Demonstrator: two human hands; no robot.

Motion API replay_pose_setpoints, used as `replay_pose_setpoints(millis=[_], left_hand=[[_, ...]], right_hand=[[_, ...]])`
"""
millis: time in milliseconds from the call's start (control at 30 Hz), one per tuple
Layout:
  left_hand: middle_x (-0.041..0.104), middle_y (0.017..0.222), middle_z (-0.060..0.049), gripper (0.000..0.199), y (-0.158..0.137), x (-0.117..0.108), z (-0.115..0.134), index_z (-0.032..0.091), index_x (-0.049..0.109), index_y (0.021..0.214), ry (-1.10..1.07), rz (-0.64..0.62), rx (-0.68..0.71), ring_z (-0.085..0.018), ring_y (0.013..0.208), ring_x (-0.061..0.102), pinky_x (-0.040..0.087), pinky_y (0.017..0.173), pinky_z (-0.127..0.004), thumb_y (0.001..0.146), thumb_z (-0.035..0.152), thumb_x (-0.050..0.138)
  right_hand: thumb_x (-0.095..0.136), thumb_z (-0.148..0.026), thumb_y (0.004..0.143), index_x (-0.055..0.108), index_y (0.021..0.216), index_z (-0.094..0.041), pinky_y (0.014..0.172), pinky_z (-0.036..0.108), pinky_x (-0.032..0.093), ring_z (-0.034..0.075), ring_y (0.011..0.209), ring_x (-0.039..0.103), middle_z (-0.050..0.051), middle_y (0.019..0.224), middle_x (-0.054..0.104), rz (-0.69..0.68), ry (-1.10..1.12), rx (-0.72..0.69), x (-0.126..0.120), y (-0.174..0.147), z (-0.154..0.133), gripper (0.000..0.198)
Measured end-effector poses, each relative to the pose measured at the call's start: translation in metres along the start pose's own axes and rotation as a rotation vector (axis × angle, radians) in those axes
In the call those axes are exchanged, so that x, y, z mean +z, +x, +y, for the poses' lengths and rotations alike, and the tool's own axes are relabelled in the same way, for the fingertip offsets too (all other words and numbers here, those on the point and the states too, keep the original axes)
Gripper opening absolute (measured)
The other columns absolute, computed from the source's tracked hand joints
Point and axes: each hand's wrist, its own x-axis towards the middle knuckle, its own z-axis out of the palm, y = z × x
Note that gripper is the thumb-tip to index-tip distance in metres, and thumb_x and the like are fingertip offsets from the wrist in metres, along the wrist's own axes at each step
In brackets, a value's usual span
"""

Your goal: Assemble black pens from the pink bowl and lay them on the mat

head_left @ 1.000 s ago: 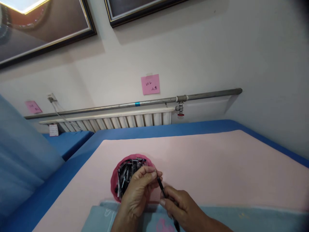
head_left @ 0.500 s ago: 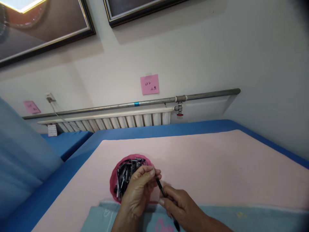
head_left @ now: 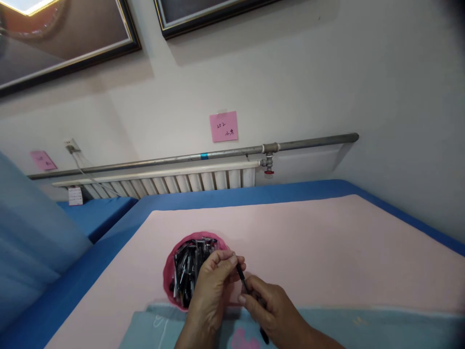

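A slim black pen [head_left: 241, 274] slants between my two hands, low in the middle of the head view. My left hand [head_left: 214, 283] pinches its upper end between thumb and fingertips; a tiny tip shows just above the thumb. My right hand [head_left: 272, 308] is closed around the pen's lower part, whose dark end sticks out beneath the fingers. Beside and partly behind my left hand stands a pink scalloped basket [head_left: 168, 274], filled with several black and clear pen parts [head_left: 189, 266]. The left hand covers the basket's right side.
Under the basket lies a pink sheet [head_left: 308, 242] on a blue bed or table [head_left: 240, 191]. A light-blue cloth [head_left: 348, 325] runs along the near edge. Behind are a white radiator [head_left: 196, 182], a metal pipe [head_left: 232, 152] and a pink note [head_left: 224, 127]. A blue curtain [head_left: 29, 252] hangs left.
Both hands and the pen have shifted very slightly right relative to the basket. The grip of each hand looks the same, and the view has moved a little.
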Motion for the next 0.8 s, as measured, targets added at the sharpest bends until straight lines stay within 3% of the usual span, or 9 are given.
replay_pose_setpoints(millis=[233,467,667,800], left_hand=[[0.067,0.077,-0.005,0.026,-0.002,0.002,0.002,0.013,0.059,0.079,0.008,-0.036,-0.035,-0.014,0.071,0.062,0.045,0.067,-0.024,0.063,0.026,0.075],[0.067,0.077,-0.006,0.022,-0.004,0.0,0.004,0.013,0.061,0.077,-0.041,-0.134,-0.062,-0.016,0.072,0.063,0.046,0.07,-0.027,0.064,0.025,0.074],[0.067,0.078,-0.006,0.016,-0.004,-0.001,0.007,0.014,0.061,0.079,-0.079,-0.177,-0.122,-0.016,0.072,0.063,0.045,0.066,-0.025,0.069,0.022,0.07],[0.067,0.079,-0.006,0.014,-0.005,0.0,0.007,0.014,0.062,0.08,-0.102,-0.203,-0.148,-0.016,0.074,0.063,0.046,0.067,-0.025,0.071,0.021,0.068]], right_hand=[[0.045,-0.033,0.085,0.04,0.066,-0.021,0.049,0.02,0.032,0.008,0.049,0.039,-0.006,0.055,0.042,-0.029,0.141,0.025,-0.002,-0.002,-0.005,0.024],[0.046,-0.042,0.084,0.045,0.064,-0.02,0.049,0.02,0.035,0.009,0.049,0.043,-0.005,0.054,0.048,-0.069,0.271,0.064,-0.005,-0.002,-0.01,0.029],[0.048,-0.044,0.08,0.046,0.069,-0.019,0.037,0.017,0.025,0.005,0.034,0.033,-0.007,0.046,0.048,-0.176,0.55,0.21,-0.008,-0.001,-0.016,0.027],[0.051,-0.047,0.075,0.049,0.073,-0.018,0.031,0.016,0.019,0.004,0.028,0.03,-0.008,0.041,0.048,-0.247,0.724,0.224,-0.01,0.0,-0.017,0.029]])
